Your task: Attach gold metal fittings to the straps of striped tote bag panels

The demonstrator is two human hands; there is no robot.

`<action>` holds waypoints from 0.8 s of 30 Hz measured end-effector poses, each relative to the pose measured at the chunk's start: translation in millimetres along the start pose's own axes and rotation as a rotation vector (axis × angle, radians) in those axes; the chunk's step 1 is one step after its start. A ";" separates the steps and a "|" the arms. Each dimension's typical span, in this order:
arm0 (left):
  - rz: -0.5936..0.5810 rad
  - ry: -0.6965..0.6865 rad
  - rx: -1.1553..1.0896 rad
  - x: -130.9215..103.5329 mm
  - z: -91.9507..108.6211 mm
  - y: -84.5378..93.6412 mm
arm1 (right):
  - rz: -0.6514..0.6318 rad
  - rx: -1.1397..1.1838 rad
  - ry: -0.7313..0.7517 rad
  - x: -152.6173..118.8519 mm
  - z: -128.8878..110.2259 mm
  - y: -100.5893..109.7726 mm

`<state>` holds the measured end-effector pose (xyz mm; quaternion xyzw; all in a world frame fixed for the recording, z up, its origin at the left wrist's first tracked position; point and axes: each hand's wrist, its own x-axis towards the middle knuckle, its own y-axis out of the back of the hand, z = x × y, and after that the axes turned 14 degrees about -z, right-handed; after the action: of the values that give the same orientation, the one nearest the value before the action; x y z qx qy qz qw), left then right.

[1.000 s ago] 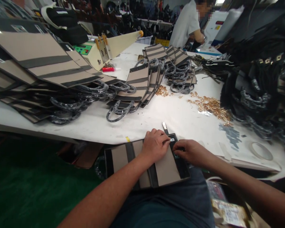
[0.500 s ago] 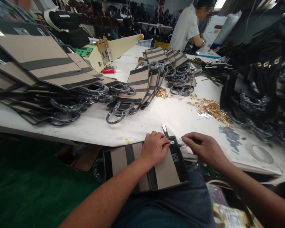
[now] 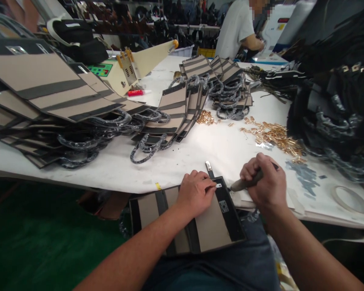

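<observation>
A beige and black bag panel (image 3: 214, 230) lies across my lap and against the table edge. My left hand (image 3: 197, 192) is closed over its upper part, with thumb and forefinger drawn together beside a small silver plate (image 3: 219, 185). My right hand (image 3: 265, 180) wraps round a grey-brown handled tool (image 3: 241, 185), whose tapered end points at the panel's right edge; its working tip is hard to make out. A black strap with a metal end (image 3: 208, 165) sticks out above the panel.
Stacked striped panels (image 3: 57, 87) with plastic-wrapped handles cover the table's left. Gold fittings (image 3: 276, 137) lie scattered on the right, near grey scraps (image 3: 303, 178) and a tape ring (image 3: 350, 199). Black bag parts (image 3: 330, 105) heap beyond. A cream machine (image 3: 118, 76) and another person (image 3: 235, 30) are farther back.
My right hand, its fingers pinched near the panel's edge before, now grips the handled tool and has turned upright. My left hand stays on the panel. The view has shifted slightly.
</observation>
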<state>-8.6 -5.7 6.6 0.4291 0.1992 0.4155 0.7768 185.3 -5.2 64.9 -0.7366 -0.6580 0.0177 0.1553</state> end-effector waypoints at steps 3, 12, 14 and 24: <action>-0.028 0.007 -0.006 1.8 0.3 2.5 | -0.008 0.156 0.005 10.2 3.3 -9.8; -0.063 -0.006 -0.021 1.2 -2.4 4.3 | -0.053 0.225 -0.002 11.8 26.3 -24.9; -0.071 -0.006 -0.035 0.9 -3.2 4.4 | -0.142 0.074 0.047 2.5 26.7 -28.9; -0.428 0.183 -0.171 27.8 -4.5 37.0 | -0.327 -0.184 0.168 -17.7 30.7 -29.9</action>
<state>-13.2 29.9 36.2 0.2705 0.3191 0.2940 0.8594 147.0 -13.5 40.0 -0.6298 -0.7525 -0.1295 0.1426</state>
